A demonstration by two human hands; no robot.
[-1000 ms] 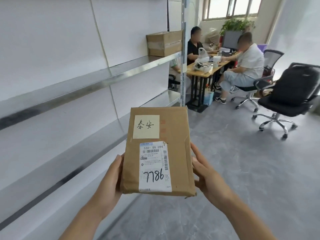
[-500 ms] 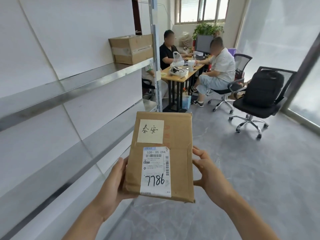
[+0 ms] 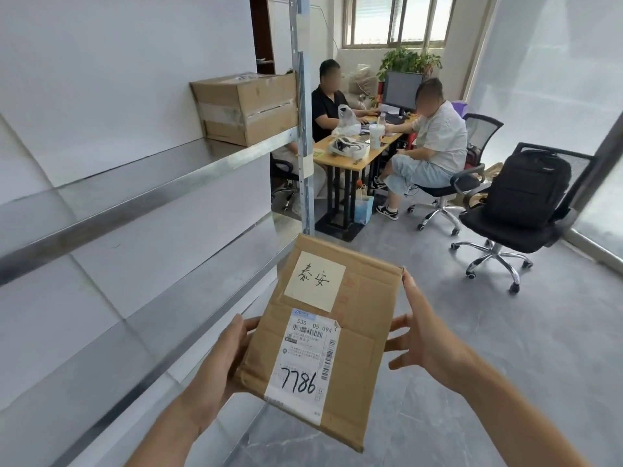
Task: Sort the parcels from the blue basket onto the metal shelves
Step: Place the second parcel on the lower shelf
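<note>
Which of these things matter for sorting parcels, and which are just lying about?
Job: parcel, gripped by left hand, right hand touching its edge; metal shelves; cardboard box shelved.
Lying about: backpack on office chair; desk; monitor; plant.

This was an office with storage racking. Metal shelves (image 3: 151, 178) ran along the left wall, a taped cardboard box (image 3: 246, 109) on the upper one. At the far end two people sat at a desk (image 3: 367, 156) with a monitor (image 3: 403, 91). A potted plant (image 3: 408, 60) stood under the window (image 3: 394, 18), and a black swivel chair (image 3: 502, 229) stood on the right.
</note>
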